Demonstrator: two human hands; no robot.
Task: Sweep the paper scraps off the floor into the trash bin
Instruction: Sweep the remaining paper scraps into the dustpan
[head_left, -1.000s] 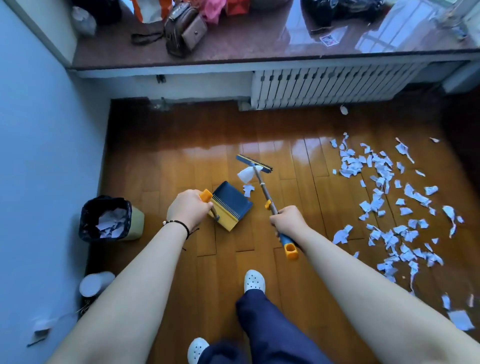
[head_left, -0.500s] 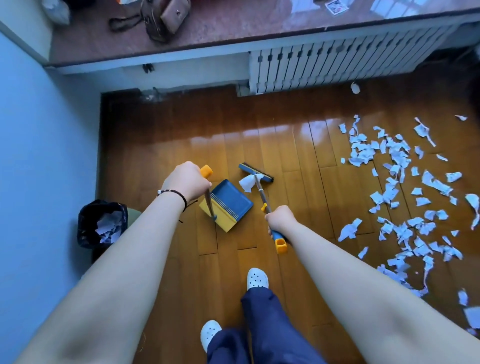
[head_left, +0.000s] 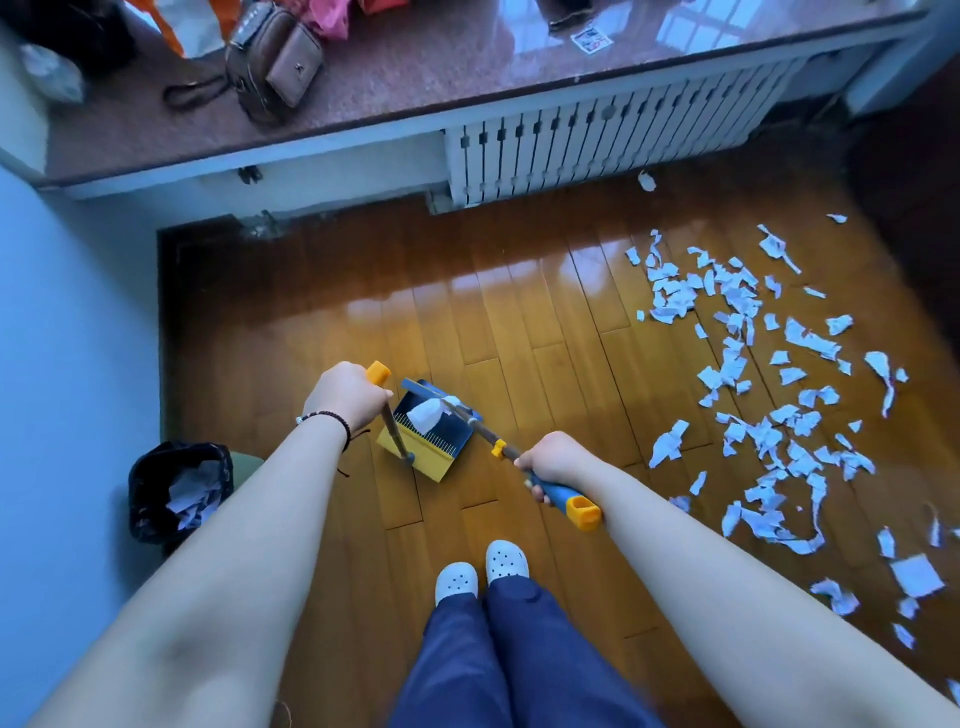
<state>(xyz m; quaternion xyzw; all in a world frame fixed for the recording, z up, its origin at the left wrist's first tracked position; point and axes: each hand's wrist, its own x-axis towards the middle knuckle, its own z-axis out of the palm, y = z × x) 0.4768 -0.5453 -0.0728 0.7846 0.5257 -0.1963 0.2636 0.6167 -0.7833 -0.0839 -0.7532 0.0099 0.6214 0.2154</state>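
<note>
Paper scraps (head_left: 753, 395) lie scattered on the floor (head_left: 519, 322) well to the right of your right hand (head_left: 550, 460), which grips the broom handle (head_left: 563, 496). Your left hand (head_left: 345, 397) grips the dustpan (head_left: 423, 441) handle; one scrap (head_left: 428, 413) sits in the pan. The trash bin (head_left: 179, 491) stands left of that forearm.

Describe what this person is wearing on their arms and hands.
Both forearms are bare, with no sleeves in view and no gloves. The left hand has a thin dark beaded bracelet at the wrist, with a short cord end hanging from it. The right hand wears nothing visible: no ring, watch or band.
</note>
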